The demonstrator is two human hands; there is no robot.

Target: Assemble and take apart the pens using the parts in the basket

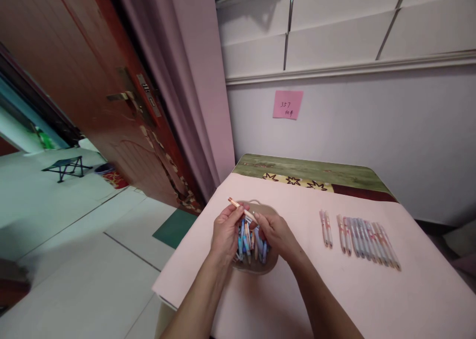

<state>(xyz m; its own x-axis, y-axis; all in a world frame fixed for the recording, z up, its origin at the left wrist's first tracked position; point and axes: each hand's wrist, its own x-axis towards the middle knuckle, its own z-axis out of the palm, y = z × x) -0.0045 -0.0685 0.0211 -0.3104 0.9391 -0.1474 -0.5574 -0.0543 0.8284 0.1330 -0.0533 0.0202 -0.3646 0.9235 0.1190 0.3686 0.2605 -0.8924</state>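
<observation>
Above a round beige basket [274, 265], both of my hands hold one pale peach pen [236, 204] at a slant. My left hand [225, 228] pinches it near its orange-brown end, which points up and to the left. The fingers of my right hand [277, 232] close on its lower right end; that tip is partly hidden. Beneath my hands, the basket contains several blue, purple and peach pens [247, 240]. To the right, a row of capped-looking pens [368, 240] lies side by side on the pink tabletop, with a pair of similar pens [326, 228] slightly apart from it.
The pink-covered table [267, 304] has a green patterned strip [316, 168] along its back edge, against the wall. A pink note [287, 104] is stuck to that wall. On the left stand a wooden door [111, 96], a purple curtain [174, 81] and a folding stool [67, 166].
</observation>
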